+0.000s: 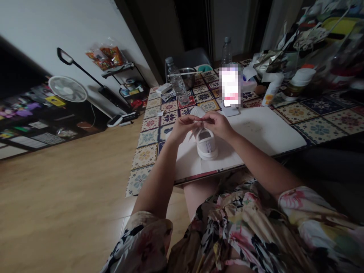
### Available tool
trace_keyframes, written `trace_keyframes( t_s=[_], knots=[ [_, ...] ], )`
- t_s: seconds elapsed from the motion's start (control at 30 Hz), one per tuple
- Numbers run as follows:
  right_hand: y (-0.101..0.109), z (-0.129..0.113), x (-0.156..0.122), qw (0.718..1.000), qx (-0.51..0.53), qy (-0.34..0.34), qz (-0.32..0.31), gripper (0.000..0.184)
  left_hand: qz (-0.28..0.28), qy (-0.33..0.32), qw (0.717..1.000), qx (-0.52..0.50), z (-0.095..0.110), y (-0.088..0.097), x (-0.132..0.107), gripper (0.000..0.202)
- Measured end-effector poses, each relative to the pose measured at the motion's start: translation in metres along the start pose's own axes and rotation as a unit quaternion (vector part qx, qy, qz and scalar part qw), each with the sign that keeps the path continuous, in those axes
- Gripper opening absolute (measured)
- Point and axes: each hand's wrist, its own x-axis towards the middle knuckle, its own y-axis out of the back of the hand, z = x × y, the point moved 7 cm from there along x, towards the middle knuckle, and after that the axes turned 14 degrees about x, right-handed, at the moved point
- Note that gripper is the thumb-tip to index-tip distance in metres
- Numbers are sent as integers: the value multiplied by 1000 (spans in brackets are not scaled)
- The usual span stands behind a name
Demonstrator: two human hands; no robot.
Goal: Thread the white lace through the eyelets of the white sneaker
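A white shoe (207,148) rests on a white sheet (256,132) near the table's front edge, its heel towards me. Over the front of the shoe, my left hand (184,127) and my right hand (217,123) meet with fingertips pinched together. Between them is the pale shoelace (193,132), part of which hangs down on the left side of the shoe. The toe is partly hidden behind my hands. Both hands are closed on the lace; its exact crossing at the fingertips is too small to make out.
Beyond the shoe stands a lit phone (229,87), its screen blurred. A clear plastic bottle (178,83) and a metal pot (187,77) are at the back left. A white spray bottle (272,90) and cluttered jars (301,81) stand to the right. A white fan (68,89) is off to the left.
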Motion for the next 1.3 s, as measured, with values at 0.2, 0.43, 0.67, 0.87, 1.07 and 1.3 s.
trace_keyframes(
  t_s=[0.2, 0.43, 0.67, 0.87, 1.07, 1.3],
  knots=[
    [-1, 5, -2, 997, 49, -60, -13, 28, 8, -29, 999, 40, 2, 2, 1, 37],
    [-12, 14, -8, 974, 143, -162, -70, 25, 9, -31, 998, 62, 5, 2, 0, 42],
    [-9, -16, -8, 992, -73, 99, -41, 14, -12, 14, 999, 47, -1, -6, 0, 44],
    [-11, -31, -13, 967, -159, 194, -50, 18, -17, 21, 998, 50, -11, -1, 3, 41],
    [-9, -41, -11, 963, -126, 227, -73, 19, -30, 32, 998, 51, -18, 1, 6, 37],
    [-17, -35, -14, 973, 30, 124, -190, 21, 81, 67, 986, 132, -25, 17, 11, 24]
  ],
)
